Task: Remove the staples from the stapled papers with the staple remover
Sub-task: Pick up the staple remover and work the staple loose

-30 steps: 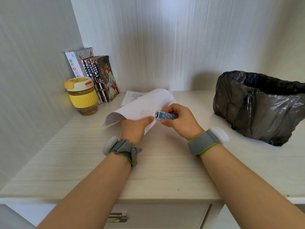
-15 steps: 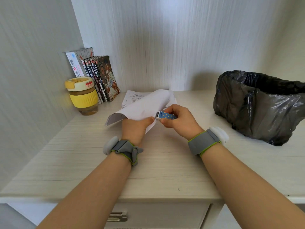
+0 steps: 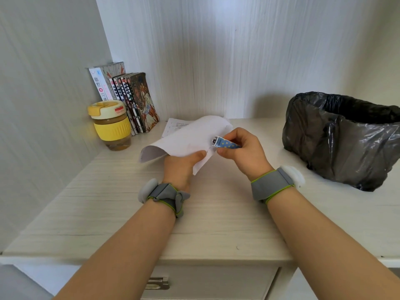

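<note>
Your left hand (image 3: 180, 167) pinches curled white stapled papers (image 3: 190, 139) above pale wooden counter (image 3: 216, 213). Your right hand (image 3: 244, 151) fingers clamp blue star-patterned staple remover (image 3: 224, 143), metal tip at paper edge.

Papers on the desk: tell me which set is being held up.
The curled white sheets, pinched by the left hand beside the staple remover. The other printed sheets lie flat on the desk behind them.

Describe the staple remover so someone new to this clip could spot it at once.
Start at the black bin bag on the desk's right, then look left to the right hand. The staple remover is pinched there against the papers: small, blue with yellow dots, metal-tipped, the only patterned thing near the white sheets.
</note>
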Motion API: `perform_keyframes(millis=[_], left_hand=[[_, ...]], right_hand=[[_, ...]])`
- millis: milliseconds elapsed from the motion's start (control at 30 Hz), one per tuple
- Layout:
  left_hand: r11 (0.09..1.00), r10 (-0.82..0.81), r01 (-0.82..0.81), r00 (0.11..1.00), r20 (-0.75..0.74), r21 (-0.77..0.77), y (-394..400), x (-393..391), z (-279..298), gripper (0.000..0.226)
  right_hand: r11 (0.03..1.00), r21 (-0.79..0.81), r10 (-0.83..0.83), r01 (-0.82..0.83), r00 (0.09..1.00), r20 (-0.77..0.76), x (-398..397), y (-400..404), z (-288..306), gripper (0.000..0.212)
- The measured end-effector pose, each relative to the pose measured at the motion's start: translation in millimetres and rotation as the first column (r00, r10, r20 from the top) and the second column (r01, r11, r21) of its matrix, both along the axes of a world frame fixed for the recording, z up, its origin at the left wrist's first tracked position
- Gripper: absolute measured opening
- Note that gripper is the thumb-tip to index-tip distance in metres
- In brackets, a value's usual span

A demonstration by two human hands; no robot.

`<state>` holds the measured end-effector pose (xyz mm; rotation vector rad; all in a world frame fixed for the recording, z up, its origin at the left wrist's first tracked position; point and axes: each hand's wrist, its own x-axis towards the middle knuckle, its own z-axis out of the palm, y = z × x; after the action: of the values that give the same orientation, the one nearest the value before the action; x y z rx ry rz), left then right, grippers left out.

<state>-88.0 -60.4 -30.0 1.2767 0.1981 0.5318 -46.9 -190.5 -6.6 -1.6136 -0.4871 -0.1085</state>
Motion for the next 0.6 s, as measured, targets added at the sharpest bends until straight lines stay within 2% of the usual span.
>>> perform_keyframes(millis=[233,600], left_hand=[[0.998,0.012,-0.012,1.0,-0.007,-0.064,-0.6,0.1,0.9,0.039],[0.999,0.01,-0.009,1.0,0.009,-0.052,-1.7,-3.6,3.0,0.035]], right_hand=[[0.992,-0.11,0.049,-0.058,0.996,-0.081,0.7,1.3,-2.8,0.029],[0.991,-0.121,0.045,-0.056,0.994,-0.096,-0.5,0.7,-2.3,0.03]])
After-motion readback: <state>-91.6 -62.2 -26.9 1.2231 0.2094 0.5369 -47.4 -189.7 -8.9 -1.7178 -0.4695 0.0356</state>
